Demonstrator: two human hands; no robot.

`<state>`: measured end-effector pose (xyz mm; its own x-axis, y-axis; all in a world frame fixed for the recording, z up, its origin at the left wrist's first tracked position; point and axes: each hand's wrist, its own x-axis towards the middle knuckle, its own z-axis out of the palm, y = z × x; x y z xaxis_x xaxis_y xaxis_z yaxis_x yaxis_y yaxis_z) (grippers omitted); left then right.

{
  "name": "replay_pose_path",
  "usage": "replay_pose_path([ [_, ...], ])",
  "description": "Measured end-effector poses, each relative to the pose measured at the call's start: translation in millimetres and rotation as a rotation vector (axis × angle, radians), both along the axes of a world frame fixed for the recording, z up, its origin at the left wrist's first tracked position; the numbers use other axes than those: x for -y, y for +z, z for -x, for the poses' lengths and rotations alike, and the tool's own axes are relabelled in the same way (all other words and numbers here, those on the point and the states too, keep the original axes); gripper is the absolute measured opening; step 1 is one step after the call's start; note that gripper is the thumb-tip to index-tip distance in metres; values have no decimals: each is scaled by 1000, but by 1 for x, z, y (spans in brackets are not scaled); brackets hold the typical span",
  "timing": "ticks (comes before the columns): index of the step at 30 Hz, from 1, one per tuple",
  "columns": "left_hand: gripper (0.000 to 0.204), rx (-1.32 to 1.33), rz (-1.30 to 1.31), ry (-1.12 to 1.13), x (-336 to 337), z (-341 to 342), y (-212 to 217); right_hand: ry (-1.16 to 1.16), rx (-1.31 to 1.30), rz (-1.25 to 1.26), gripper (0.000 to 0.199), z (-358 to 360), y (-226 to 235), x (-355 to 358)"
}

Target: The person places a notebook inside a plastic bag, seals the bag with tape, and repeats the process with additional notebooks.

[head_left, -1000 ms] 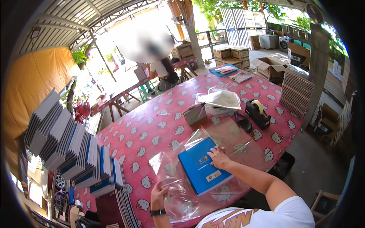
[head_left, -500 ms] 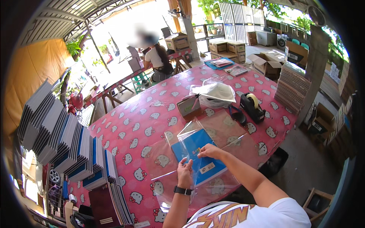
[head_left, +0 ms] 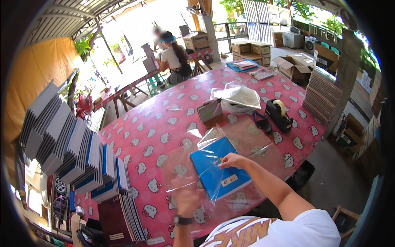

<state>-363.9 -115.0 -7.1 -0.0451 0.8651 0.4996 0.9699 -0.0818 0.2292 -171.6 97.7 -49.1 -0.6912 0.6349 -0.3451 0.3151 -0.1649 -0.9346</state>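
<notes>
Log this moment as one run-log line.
right hand on blue notebook | left hand holding clear plastic bag | pink patterned table

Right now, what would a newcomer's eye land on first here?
The pink cartoon-cat tablecloth fills the middle. On its near edge a blue notebook lies in a clear plastic bag, right hand on the cover and left hand at the bag's near-left side. Stacked notebooks fan out at far left.
</notes>
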Motion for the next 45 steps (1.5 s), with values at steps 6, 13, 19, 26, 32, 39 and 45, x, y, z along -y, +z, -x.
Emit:
replay_pose_path([
  [6,36,682,1162,-1132,10,-92,6,-2,-37,43,20,8,-4,-3],
  [13,41,233,141,-66,-91,24,-56,39,-33,109,20,5,-6,-10],
  [19,60,146,438,45,-165,26,-53,73,-80,155,14,0,-5,-10],
  [26,68,207,143,324,-212,127,-99,185,-115,186,19,29,3,-2],
  [32,34,1248,453,230,-261,116,-96,144,-57,98,19,-4,3,-4],
  [39,16,882,-393,588,-258,117,-80,145,-41,69,23,-4,7,-2],
  [45,21,285,-165,-218,-93,49,-51,194,67,-68,21,-9,7,-7],
])
